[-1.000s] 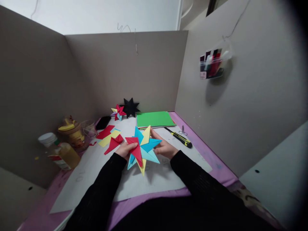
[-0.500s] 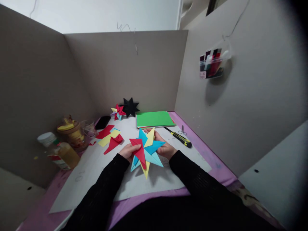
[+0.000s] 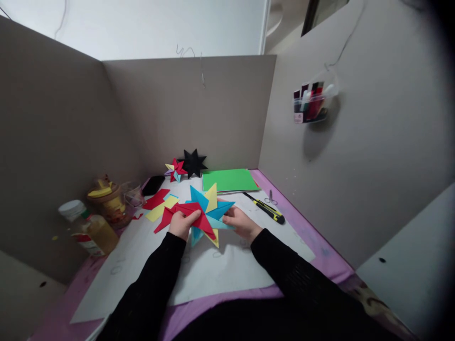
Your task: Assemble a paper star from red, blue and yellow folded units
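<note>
A folded paper star (image 3: pixel 205 214) with blue, yellow and red points is held between both hands just above the white sheet (image 3: pixel 213 265). My left hand (image 3: pixel 180 224) grips its red point on the left side, fingers closed. My right hand (image 3: pixel 241 222) holds the blue points on the right, fingers closed round them. A loose red folded piece (image 3: pixel 164 219) lies just left of my left hand, beside flat red and yellow paper pieces (image 3: pixel 159 204).
A small multicoloured star (image 3: pixel 175 169) and a black star (image 3: pixel 194 162) stand at the back wall. Green paper stack (image 3: pixel 229 180), a yellow-black utility knife (image 3: pixel 266 209), small scissors (image 3: pixel 271 197), a black phone (image 3: pixel 153 185). Jars and a glue bottle (image 3: pixel 88 229) stand at the left. Cardboard walls enclose the desk.
Both hands have carried the star slightly left and away from me and turned it, so the red point now lies flatter over my left hand. The camera has tilted slightly.
</note>
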A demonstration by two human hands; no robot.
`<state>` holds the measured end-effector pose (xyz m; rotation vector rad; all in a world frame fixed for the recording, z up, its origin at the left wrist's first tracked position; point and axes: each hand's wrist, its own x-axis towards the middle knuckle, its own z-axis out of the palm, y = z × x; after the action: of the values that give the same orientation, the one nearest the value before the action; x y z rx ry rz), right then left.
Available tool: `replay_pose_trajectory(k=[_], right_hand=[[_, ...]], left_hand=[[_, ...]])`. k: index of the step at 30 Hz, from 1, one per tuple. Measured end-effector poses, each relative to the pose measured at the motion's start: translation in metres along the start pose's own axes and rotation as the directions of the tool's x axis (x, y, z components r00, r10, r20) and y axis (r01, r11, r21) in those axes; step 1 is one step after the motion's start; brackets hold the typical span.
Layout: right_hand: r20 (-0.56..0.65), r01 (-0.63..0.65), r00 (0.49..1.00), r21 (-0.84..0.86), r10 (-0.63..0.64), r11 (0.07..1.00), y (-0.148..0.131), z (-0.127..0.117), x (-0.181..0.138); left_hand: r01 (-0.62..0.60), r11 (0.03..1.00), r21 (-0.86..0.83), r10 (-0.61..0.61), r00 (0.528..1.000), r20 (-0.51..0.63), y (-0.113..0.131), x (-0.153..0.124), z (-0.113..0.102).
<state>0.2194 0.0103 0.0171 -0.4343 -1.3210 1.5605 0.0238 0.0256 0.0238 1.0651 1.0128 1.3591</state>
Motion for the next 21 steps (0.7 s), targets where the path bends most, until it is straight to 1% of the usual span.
replay_pose_trajectory(k=[2, 4, 8, 11, 13, 16, 18, 21], right_hand=[[-0.067, 0.004, 0.998, -0.031, -0.006, 1.0, 0.005, -0.003, 0.003], [-0.136, 0.011, 0.99, -0.073, -0.021, 0.997, 0.009, -0.007, 0.005], [-0.31, -0.048, 0.951, -0.218, -0.023, 0.975, 0.015, -0.014, 0.006], [-0.4, -0.085, 0.915, -0.317, -0.051, 0.945, 0.019, -0.014, 0.006], [-0.424, -0.098, 0.904, -0.332, -0.056, 0.938, 0.021, -0.012, 0.007], [-0.391, -0.074, 0.919, -0.275, -0.041, 0.959, 0.02, -0.007, 0.007], [-0.372, 0.002, 0.924, -0.229, -0.089, 0.973, 0.014, -0.006, 0.007], [-0.387, 0.129, 0.895, -0.25, -0.221, 0.96, 0.002, -0.009, 0.005]], left_hand=[[-0.012, 1.0, -0.006, 0.012, 0.999, -0.044, 0.0, 0.003, -0.003], [-0.014, 1.0, -0.021, 0.013, 0.998, -0.059, -0.001, 0.003, -0.003], [0.0, 1.0, -0.008, 0.0, 1.0, -0.013, -0.006, 0.001, 0.002], [-0.011, 0.999, 0.051, 0.011, 1.0, 0.012, -0.009, 0.0, 0.004], [-0.012, 0.995, 0.103, 0.011, 1.0, 0.011, -0.008, 0.001, 0.001], [0.001, 0.99, 0.144, -0.002, 1.0, 0.009, -0.005, 0.003, -0.005], [0.009, 0.991, 0.135, -0.009, 1.0, 0.001, -0.004, 0.005, -0.007], [0.059, 0.996, 0.067, -0.062, 0.998, 0.032, -0.006, 0.006, -0.008]])
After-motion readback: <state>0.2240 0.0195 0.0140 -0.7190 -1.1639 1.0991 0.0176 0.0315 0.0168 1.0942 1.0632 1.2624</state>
